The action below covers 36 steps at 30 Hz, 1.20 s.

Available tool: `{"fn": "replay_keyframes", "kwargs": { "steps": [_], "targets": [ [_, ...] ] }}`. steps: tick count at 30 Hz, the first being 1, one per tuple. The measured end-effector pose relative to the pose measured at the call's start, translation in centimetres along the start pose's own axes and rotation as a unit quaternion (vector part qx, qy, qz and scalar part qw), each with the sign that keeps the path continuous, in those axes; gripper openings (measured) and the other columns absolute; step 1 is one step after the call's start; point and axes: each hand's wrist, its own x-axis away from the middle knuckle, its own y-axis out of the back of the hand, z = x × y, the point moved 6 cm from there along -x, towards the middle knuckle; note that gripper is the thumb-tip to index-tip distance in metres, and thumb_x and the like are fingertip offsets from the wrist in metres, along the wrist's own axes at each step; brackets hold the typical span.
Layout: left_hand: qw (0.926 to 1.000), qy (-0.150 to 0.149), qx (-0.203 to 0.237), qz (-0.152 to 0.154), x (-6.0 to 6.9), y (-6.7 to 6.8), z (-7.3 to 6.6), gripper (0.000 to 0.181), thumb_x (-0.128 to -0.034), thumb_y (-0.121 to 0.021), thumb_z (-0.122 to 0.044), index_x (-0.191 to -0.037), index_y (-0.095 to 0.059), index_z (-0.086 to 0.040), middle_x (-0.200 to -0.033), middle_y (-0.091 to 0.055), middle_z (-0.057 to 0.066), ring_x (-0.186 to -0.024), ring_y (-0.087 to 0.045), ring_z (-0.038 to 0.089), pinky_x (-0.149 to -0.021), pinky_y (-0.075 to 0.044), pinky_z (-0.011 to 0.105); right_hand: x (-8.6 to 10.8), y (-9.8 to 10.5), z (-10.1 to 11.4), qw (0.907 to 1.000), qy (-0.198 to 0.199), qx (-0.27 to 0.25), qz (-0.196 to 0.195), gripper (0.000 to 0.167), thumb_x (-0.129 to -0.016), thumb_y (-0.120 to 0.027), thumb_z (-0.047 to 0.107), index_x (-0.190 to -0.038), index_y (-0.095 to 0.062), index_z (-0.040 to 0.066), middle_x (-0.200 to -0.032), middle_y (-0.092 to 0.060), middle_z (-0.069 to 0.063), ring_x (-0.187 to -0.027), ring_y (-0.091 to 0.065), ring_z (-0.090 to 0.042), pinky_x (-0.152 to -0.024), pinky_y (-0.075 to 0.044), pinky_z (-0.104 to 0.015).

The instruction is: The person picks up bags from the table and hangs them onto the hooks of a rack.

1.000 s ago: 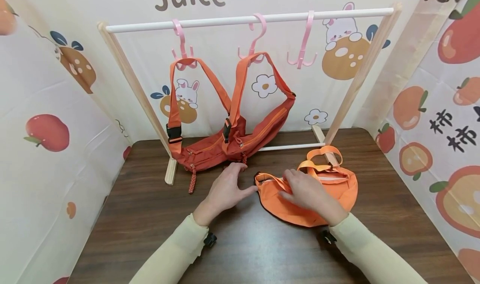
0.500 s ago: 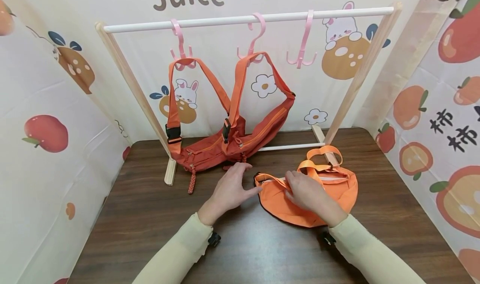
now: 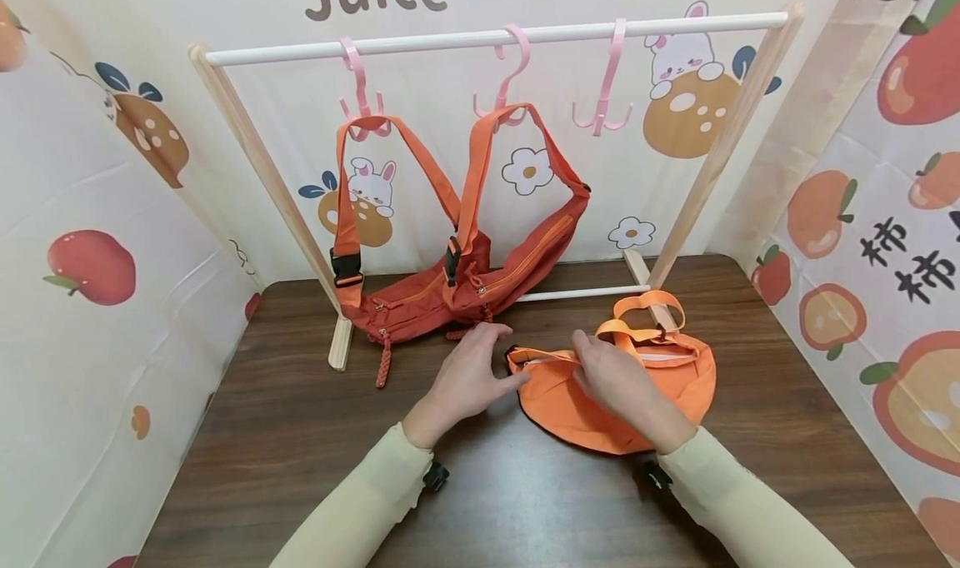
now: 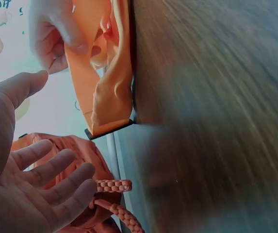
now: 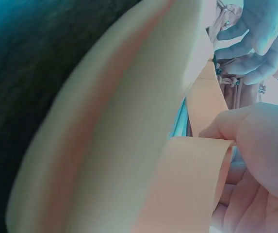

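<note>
1. Orange fabric makes up the crescent-shaped waist bag (image 3: pixel 555 410) lying on the dark brown wood-grain table (image 3: pixel 510 501), right of centre before you, its top edge showing a pale zip.
2. Your right hand (image 3: pixel 611 376) pinches the bag's flat orange webbing strap (image 4: pixel 83 80) between thumb and fingers — the strap runs from there to the bag's left end.
3. Your left hand (image 3: pixel 465 376) holds nothing: its fingers are spread, thumb well out, near that left end but apart from it.
4. Behind your left hand, two rust-red fabric bags with orange straps, one at left (image 3: pixel 408 306) and one at right (image 3: pixel 525 264), hang from pink plastic hooks (image 3: pixel 356 77).
5. A third pink plastic hook (image 3: pixel 611 77) hangs beside them on the rack's white rail (image 3: pixel 438 43) — above and behind the waist bag.
</note>
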Motion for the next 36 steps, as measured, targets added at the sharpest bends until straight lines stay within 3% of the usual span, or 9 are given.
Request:
{"fn": "replay_keyframes", "kwargs": {
  "steps": [5,20,27,31,36],
  "targets": [
    [0.9999,-0.011,0.008,-0.003,-0.3,0.0,-0.5,0.073,-0.0881,-0.087,-0.046,-0.143,-0.057,-0.009,-0.137,-0.061,0.008,-0.124,-0.059,0.024,-0.102,-0.053,0.045,-0.3,0.8,0.3,0.9995,0.012,-0.008,-0.029,0.035,-0.092,-0.081,0.007,-0.099,-0.046,0.004,-0.064,-0.044,0.001,-0.049,-0.05,-0.015,-0.043,-0.042,-0.03],
    [0.9985,-0.041,0.034,0.015,-1.7,-1.2,-2.3,0.071,-0.0924,-0.085,-0.038,-0.148,-0.051,-0.01,-0.14,-0.061,0.011,-0.125,-0.059,0.022,-0.105,-0.051,0.042,-1.4,3.0,2.6,0.9936,0.058,-0.058,-0.078,0.033,-0.09,-0.08,0.002,-0.1,-0.05,0.008,-0.085,-0.052,-0.002,-0.065,-0.055,-0.018,-0.056,-0.047,-0.033],
    [0.9972,-0.044,0.058,0.016,-2.5,-1.8,-3.0,0.06,-0.0963,-0.081,-0.02,-0.148,-0.051,-0.01,-0.128,-0.066,0.005,-0.111,-0.065,0.018,-0.094,-0.056,0.035,-1.6,3.7,4.3,0.9891,0.091,-0.064,-0.097,0.029,-0.092,-0.078,0.003,-0.105,-0.052,0.007,-0.089,-0.054,-0.003,-0.071,-0.058,-0.021,-0.062,-0.051,-0.036],
    [0.9962,-0.028,0.081,0.015,-2.7,-2.1,-3.0,0.056,-0.0967,-0.077,-0.006,-0.146,-0.05,-0.01,-0.12,-0.067,0.004,-0.101,-0.066,0.014,-0.089,-0.057,0.031,-1.7,3.9,4.8,0.9866,0.1,-0.072,-0.108,0.027,-0.092,-0.076,0.003,-0.106,-0.053,0.006,-0.089,-0.054,-0.003,-0.072,-0.059,-0.02,-0.063,-0.053,-0.035],
    [0.9943,-0.028,0.102,-0.017,-2.6,-1.8,-3.0,0.053,-0.0951,-0.066,0.01,-0.142,-0.05,-0.008,-0.101,-0.066,0.004,-0.077,-0.061,0.014,-0.072,-0.053,0.026,-1.6,3.8,4.9,0.9834,0.087,-0.111,-0.114,0.027,-0.09,-0.072,-0.002,-0.106,-0.051,0.007,-0.087,-0.052,-0.003,-0.067,-0.054,-0.017,-0.059,-0.05,-0.031]
  ]
}}
